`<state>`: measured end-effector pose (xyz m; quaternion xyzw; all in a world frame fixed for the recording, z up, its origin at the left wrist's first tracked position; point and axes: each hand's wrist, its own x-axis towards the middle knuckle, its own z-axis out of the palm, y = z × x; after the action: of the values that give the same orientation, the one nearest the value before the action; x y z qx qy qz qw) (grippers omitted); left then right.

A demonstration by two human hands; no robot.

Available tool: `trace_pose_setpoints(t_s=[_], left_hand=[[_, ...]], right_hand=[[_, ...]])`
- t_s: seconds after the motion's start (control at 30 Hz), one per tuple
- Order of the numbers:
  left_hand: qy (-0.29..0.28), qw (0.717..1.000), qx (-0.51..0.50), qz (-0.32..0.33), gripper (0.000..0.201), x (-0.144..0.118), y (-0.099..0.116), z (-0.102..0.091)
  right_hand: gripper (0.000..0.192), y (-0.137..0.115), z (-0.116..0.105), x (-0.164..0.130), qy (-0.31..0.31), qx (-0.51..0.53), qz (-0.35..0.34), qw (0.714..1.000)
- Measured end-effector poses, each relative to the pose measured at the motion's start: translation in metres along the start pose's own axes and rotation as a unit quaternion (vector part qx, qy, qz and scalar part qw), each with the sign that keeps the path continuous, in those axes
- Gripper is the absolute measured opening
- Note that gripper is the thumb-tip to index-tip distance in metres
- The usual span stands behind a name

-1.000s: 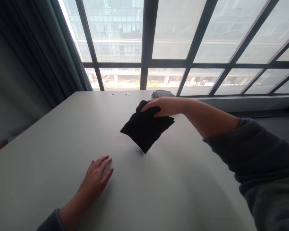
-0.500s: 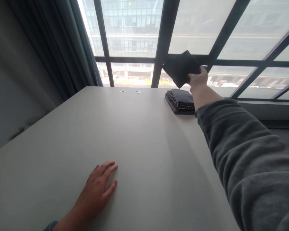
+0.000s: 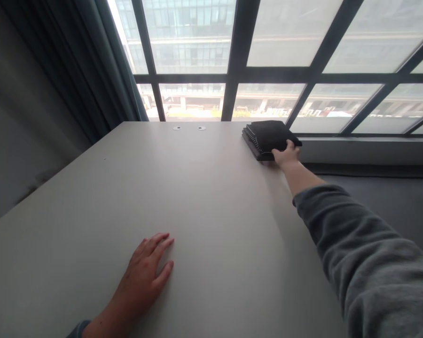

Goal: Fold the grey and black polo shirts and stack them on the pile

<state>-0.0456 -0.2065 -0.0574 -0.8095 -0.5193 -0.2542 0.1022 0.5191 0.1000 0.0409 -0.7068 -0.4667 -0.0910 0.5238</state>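
Observation:
At the far right of the white table (image 3: 204, 202), a folded black cloth (image 3: 268, 134) lies on a small stack of folded dark grey cloths (image 3: 252, 143) with pale stitched edges. My right hand (image 3: 287, 154) is at the near right corner of the black cloth, with thumb and fingers gripping its edge. Part of that corner is hidden behind the fingers. My left hand (image 3: 143, 274) rests palm down on the near part of the table, its fingers stretched out, holding nothing.
Two round white grommets (image 3: 189, 128) sit near the table's far edge. Behind it is a large window with dark frames (image 3: 236, 42). A dark curtain (image 3: 91, 61) hangs at the left, and a low sill (image 3: 356, 150) runs along the right.
My right hand has lowered the black cloth from above the stack onto its top. My left hand stays in place. The view has tilted slightly.

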Motion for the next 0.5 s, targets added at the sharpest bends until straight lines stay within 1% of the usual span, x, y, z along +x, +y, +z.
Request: trace_pose_setpoints(t_s=[0.03, 0.07, 0.13, 0.2, 0.23, 0.3, 0.33, 0.37, 0.43, 0.5], left_hand=[[0.001, 1.000, 0.000, 0.003, 0.049, 0.001, 0.000, 0.001], [0.002, 1.000, 0.000, 0.005, 0.049, 0.001, -0.001, 0.001], [0.001, 1.000, 0.003, 0.011, 0.049, 0.002, -0.001, 0.002], [0.001, 1.000, 0.009, 0.016, 0.049, 0.002, 0.000, 0.002], [0.000, 1.000, 0.013, 0.021, 0.050, 0.002, 0.000, 0.002], [-0.008, 0.999, 0.024, 0.036, 0.052, 0.001, 0.001, 0.001], [-0.018, 0.998, 0.030, 0.045, 0.054, 0.001, 0.002, 0.002], [-0.029, 0.997, 0.037, 0.055, 0.056, 0.001, 0.003, 0.002], [-0.051, 0.995, 0.054, 0.069, 0.059, 0.003, 0.008, 0.003], [-0.071, 0.992, 0.072, 0.074, 0.062, 0.010, 0.015, 0.004]], right_hand=[[0.080, 0.001, -0.004, -0.020, -0.030, 0.000, 0.003, 1.000], [0.077, 0.001, -0.009, -0.044, -0.058, 0.001, -0.023, 0.998], [0.068, 0.003, -0.023, -0.097, -0.117, 0.004, -0.116, 0.986], [0.063, 0.006, -0.044, -0.152, -0.146, 0.016, -0.213, 0.966], [0.061, 0.007, -0.056, -0.177, -0.169, 0.023, -0.261, 0.950], [0.055, 0.004, -0.081, -0.224, -0.222, 0.030, -0.327, 0.918], [0.054, 0.001, -0.093, -0.244, -0.254, 0.026, -0.346, 0.903], [0.054, -0.003, -0.103, -0.262, -0.277, 0.017, -0.354, 0.893], [0.057, -0.015, -0.118, -0.292, -0.301, -0.003, -0.350, 0.887], [0.061, -0.029, -0.127, -0.313, -0.316, -0.023, -0.338, 0.886]])
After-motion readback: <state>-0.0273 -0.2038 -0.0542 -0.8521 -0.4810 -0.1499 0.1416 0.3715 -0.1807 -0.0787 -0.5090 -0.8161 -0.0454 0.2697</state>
